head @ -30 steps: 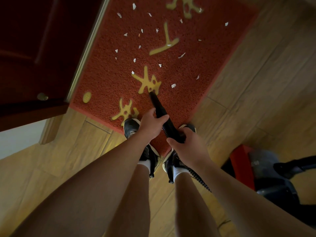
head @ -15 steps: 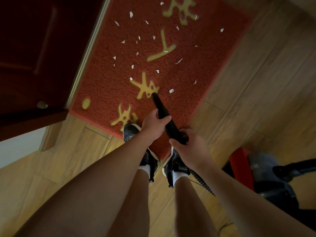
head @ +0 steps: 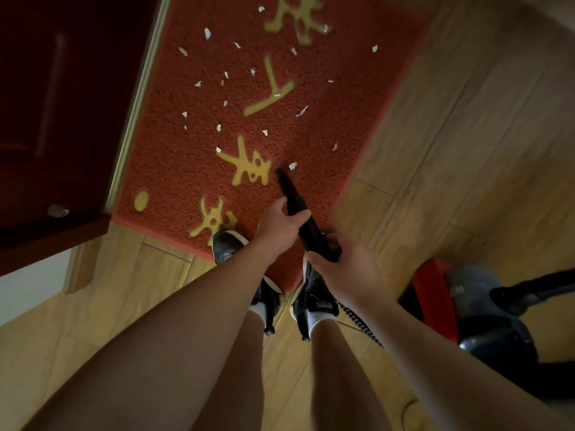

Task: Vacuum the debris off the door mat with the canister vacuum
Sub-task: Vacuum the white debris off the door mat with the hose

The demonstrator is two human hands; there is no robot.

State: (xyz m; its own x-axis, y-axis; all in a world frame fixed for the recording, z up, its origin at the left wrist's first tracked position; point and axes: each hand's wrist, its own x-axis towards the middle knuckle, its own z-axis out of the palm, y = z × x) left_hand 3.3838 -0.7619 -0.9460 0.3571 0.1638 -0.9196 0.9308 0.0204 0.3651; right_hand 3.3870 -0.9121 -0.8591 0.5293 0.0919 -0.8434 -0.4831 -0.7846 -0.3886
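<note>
Both bare forearms reach forward and down from the lower edge of the view, converging above the near corner of the door mat (head: 311, 126). The left hand (head: 280, 228) sits further forward, wrist straight, its fingers curled over the black vacuum wand (head: 298, 213) from the left. The right hand (head: 345, 265) sits behind it, closed around the wand's rear end, where a ribbed black hose (head: 361, 325) leaves under the wrist. Both hands are wrapped tight on the wand.

The wand is a slim, smooth, dark tube, slanting forward and to the left; its tip (head: 281, 174) lies over the mat, just beside a white scrap (head: 292, 165) and a yellow character (head: 249, 168). The mat is red with a coarse looped texture, a paler red border and yellow characters in a row. Small, irregular white paper scraps (head: 217, 88) are scattered over its middle and far parts.

The mat's left edge runs along a metal threshold strip (head: 137, 107) below a dark red door (head: 62, 104). The floor (head: 466, 135) is light wood-grain tile. Two dark shoes (head: 227, 244) with white socks stand on the mat's near corner. The canister vacuum (head: 479, 309), grey and black with a red front, rests on the floor to the right, well apart from the mat.
</note>
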